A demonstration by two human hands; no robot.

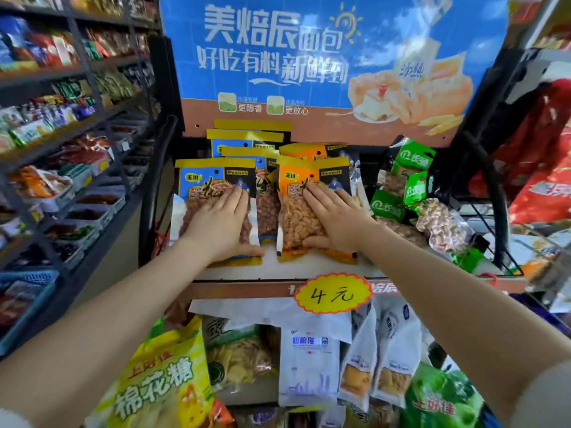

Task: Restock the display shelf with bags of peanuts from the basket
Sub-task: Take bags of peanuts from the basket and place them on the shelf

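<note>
On the display shelf [309, 270] stand two rows of peanut bags. My left hand [221, 222] lies flat on the front blue bag of peanuts [202, 183], fingers together and thumb along its lower edge. My right hand [332, 219] rests flat on the front orange bag of peanuts [296, 208], thumb at the bottom. Both bags lean back against more blue bags [244, 143] and an orange bag [312, 151] behind them. No basket is in view.
Green peanut bags [412, 156] and a clear bag of nuts [438, 225] crowd the shelf's right end. A yellow price tag [332, 293] hangs on the shelf front. Snack bags [312, 366] fill the shelf below. A long aisle rack [61, 118] runs along the left.
</note>
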